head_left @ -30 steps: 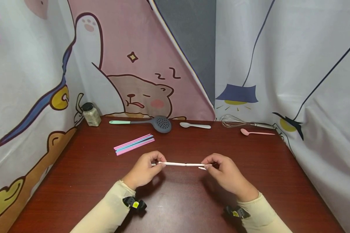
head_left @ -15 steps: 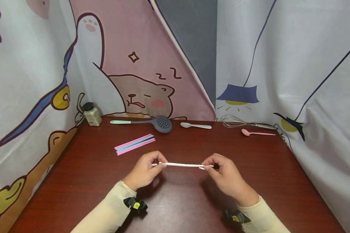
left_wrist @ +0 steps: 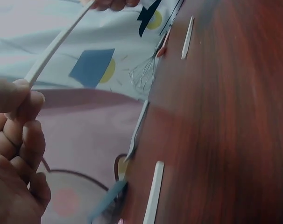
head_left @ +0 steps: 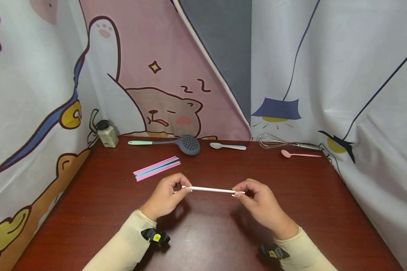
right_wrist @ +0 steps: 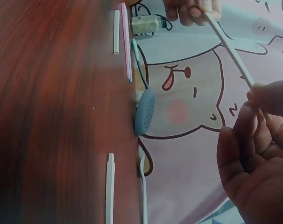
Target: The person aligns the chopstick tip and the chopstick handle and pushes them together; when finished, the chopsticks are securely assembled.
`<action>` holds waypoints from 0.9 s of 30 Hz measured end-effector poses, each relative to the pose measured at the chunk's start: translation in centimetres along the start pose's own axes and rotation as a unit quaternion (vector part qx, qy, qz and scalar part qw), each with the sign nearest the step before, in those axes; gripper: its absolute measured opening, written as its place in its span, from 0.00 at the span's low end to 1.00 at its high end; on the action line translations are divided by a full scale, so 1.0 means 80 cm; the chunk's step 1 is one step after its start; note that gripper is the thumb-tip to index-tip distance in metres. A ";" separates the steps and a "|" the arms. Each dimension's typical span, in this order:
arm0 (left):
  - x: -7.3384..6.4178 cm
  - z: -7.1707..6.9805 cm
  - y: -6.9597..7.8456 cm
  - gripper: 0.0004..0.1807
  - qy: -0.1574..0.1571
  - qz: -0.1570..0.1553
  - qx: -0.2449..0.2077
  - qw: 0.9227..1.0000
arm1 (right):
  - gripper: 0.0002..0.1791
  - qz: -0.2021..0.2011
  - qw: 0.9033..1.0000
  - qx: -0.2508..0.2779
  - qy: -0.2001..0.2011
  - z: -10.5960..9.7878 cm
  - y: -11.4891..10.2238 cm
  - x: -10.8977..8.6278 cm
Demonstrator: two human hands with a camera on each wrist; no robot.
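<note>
My left hand and right hand each pinch one end of a thin white chopstick. It is held nearly level above the table, as one continuous line between the fingertips. Thumb and index finger do the gripping on both sides; the other fingers are curled in. Two shorter white stick pieces lie on the table, mostly hidden behind the hands in the head view. In the left wrist view one piece is near and another piece farther off. In the right wrist view, the nearer piece has a narrower tip.
Pink and blue straws lie beyond my left hand. Along the table's back edge are a jar with a black lid, a slotted turner, a white spoon, a whisk and a pink spoon. Printed curtains hang behind.
A seam near the middle of the chopstick, with a small gap one second ago, has closed and no longer shows. Both hands have shifted slightly left, the left one also slightly up.
</note>
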State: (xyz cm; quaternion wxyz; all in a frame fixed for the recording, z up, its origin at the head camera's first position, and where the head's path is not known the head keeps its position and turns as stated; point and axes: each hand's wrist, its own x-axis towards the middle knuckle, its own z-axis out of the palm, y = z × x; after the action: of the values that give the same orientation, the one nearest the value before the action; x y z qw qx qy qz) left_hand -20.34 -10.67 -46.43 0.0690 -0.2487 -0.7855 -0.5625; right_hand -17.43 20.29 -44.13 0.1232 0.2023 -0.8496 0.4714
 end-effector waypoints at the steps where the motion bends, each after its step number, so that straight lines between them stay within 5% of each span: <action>1: 0.001 -0.003 -0.003 0.05 0.005 -0.006 0.005 1.000 | 0.08 0.003 1.000 0.002 0.002 -0.001 0.002 0.001; 14: 0.007 -0.074 -0.064 0.03 0.094 -0.085 0.098 0.987 | 0.09 0.059 0.998 0.011 0.015 -0.013 0.024 0.007; 22: 0.002 -0.100 -0.084 0.02 0.086 -0.124 0.161 0.975 | 0.09 0.059 0.998 0.008 0.013 -0.011 0.032 0.008; 27: -0.001 -0.109 -0.089 0.04 0.083 -0.141 0.240 0.957 | 0.08 0.057 0.998 0.011 0.004 -0.011 0.036 0.009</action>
State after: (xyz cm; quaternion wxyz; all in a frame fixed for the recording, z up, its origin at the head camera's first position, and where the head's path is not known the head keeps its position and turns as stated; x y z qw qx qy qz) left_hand -25.09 -20.40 -49.42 0.1115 -0.0642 -0.9158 -0.3804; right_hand -19.37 22.22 -45.51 0.0976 0.1531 -0.8538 0.4879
